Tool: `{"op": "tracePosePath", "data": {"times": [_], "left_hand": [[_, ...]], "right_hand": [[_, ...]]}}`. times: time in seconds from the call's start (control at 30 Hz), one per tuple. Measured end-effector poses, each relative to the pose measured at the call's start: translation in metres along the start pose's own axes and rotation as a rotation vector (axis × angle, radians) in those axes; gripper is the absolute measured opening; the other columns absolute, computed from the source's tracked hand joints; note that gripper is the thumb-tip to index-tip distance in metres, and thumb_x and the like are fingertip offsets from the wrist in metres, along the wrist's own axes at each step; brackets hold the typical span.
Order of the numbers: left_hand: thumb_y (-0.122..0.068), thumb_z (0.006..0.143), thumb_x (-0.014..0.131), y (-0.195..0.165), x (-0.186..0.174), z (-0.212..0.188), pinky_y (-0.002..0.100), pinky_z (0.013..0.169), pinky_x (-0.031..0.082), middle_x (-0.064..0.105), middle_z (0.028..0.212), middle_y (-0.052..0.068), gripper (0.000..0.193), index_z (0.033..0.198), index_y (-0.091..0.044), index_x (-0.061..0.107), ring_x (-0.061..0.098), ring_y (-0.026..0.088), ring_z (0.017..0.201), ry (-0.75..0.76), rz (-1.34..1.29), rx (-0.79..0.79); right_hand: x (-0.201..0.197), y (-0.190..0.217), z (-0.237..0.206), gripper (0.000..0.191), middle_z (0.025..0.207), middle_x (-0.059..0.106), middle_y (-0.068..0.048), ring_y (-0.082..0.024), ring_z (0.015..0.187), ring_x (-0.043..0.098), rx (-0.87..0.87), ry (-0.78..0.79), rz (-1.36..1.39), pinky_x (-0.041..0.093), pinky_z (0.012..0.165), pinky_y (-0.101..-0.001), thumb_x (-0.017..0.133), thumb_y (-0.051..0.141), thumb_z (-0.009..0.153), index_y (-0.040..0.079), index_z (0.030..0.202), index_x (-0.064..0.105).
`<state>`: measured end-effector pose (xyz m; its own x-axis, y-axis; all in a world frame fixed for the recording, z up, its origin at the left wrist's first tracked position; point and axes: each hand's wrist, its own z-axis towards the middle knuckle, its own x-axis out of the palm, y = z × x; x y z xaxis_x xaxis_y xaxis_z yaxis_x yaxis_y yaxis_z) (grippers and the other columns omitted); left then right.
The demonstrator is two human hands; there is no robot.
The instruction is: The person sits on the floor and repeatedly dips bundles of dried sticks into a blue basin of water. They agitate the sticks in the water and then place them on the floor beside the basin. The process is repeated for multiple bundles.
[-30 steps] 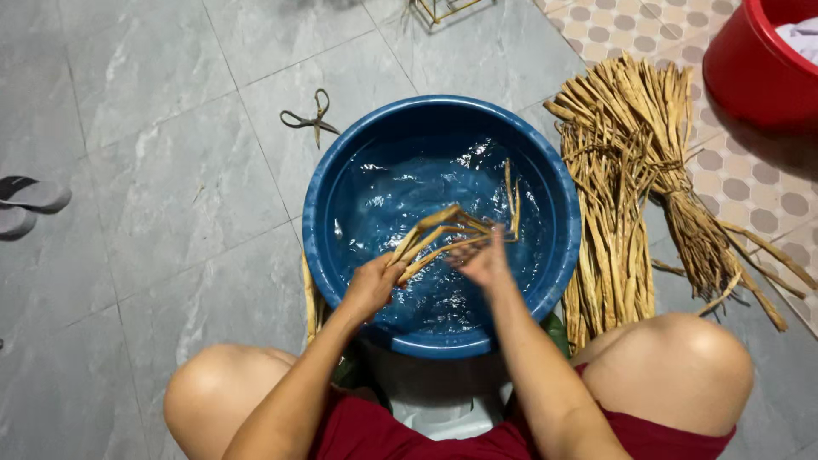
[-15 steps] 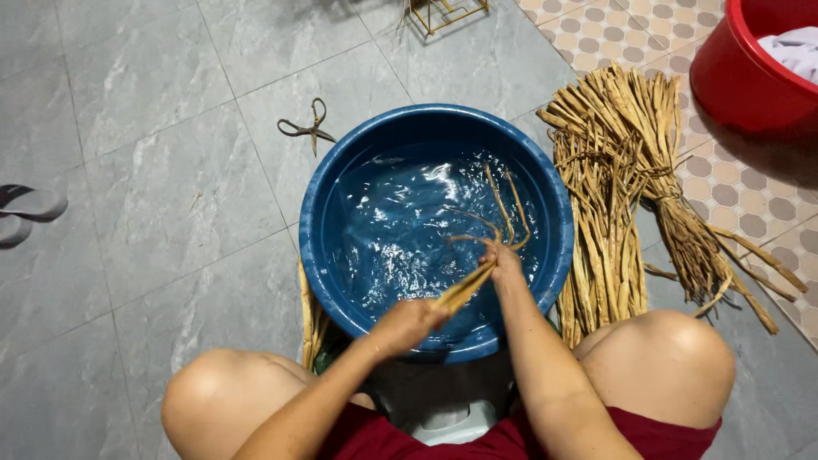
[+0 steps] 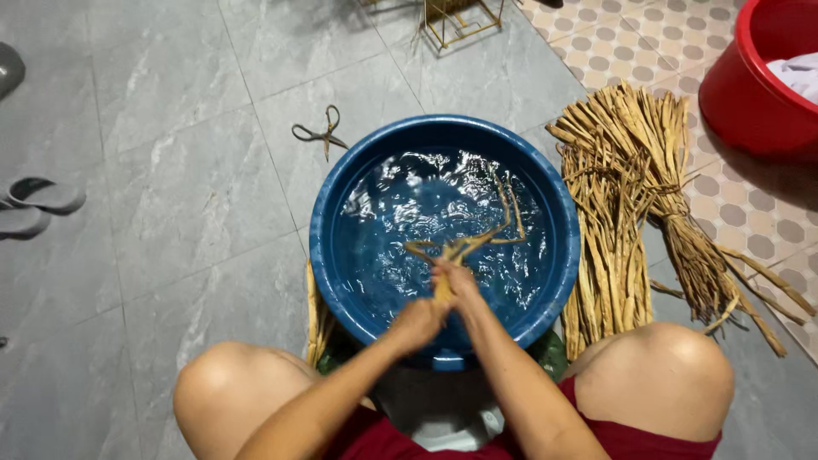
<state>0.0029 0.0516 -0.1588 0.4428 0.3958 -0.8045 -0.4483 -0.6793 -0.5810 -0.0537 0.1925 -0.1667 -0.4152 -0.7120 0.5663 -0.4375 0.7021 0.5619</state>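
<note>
A: Count?

B: One blue basin of water, middle of the floor. One small bunch of tan strips, wet, in the basin toward its near rim. Two hands on it: left hand and right hand, fingers of both closed around the near end of the strips; the far ends fan out over the water.

A: Around it?

B: One pile of dry strips on the floor just right of the basin, partly tied. A few more strips poke out under the basin's left edge. One pair of scissors upper left, one red tub top right corner, two slippers at the left edge. Knees flank the basin's near rim.
</note>
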Motion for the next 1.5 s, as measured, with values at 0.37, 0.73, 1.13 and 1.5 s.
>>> {"op": "tracePosePath", "data": {"times": [0.37, 0.73, 1.13, 1.5], "left_hand": [[-0.039, 0.099, 0.057, -0.008, -0.103, -0.018, 0.033, 0.056, 0.049, 0.068, 0.072, 0.007, 0.031, 0.108, -0.014, 0.074, 0.060, 0.014, 0.060, -0.056, -0.695, -0.394], [-0.045, 0.104, 0.041, -0.004, 0.002, 0.009, 0.049, 0.078, 0.051, 0.073, 0.091, 0.022, 0.053, 0.098, -0.005, 0.074, 0.068, 0.040, 0.086, -0.031, -0.296, -0.281], [-0.039, 0.098, 0.056, -0.021, -0.117, -0.022, 0.034, 0.052, 0.048, 0.070, 0.071, 0.003, 0.027, 0.106, -0.018, 0.072, 0.058, 0.012, 0.054, 0.022, -0.616, -0.493], [-0.045, 0.107, 0.048, -0.014, 0.001, -0.007, 0.048, 0.075, 0.054, 0.073, 0.087, 0.022, 0.051, 0.093, -0.005, 0.076, 0.070, 0.038, 0.081, 0.074, -0.234, -0.125]], "right_hand": [[-0.058, 0.082, -0.007, 0.067, 0.081, 0.067, -0.016, -0.029, 0.071, 0.068, -0.108, 0.373, 0.515, 0.060, 0.063, -0.0445, 0.051, 0.067, 0.098, 0.002, 0.088, 0.060], [0.005, 0.003, 0.002, 0.016, 0.080, 0.065, -0.006, -0.015, 0.055, 0.057, 0.067, 0.085, 0.095, 0.051, 0.049, -0.0302, 0.067, 0.006, 0.092, 0.005, 0.106, 0.059], [-0.039, 0.067, -0.007, 0.033, 0.072, 0.056, -0.005, -0.017, 0.055, 0.053, -0.059, -0.109, 0.373, 0.055, 0.056, -0.0396, 0.048, 0.042, 0.101, 0.010, 0.100, 0.056], [-0.014, 0.003, 0.005, 0.050, 0.080, 0.065, -0.009, -0.021, 0.061, 0.060, 0.025, 0.031, 0.123, 0.055, 0.055, -0.0406, 0.054, 0.055, 0.092, 0.006, 0.103, 0.061]]}}
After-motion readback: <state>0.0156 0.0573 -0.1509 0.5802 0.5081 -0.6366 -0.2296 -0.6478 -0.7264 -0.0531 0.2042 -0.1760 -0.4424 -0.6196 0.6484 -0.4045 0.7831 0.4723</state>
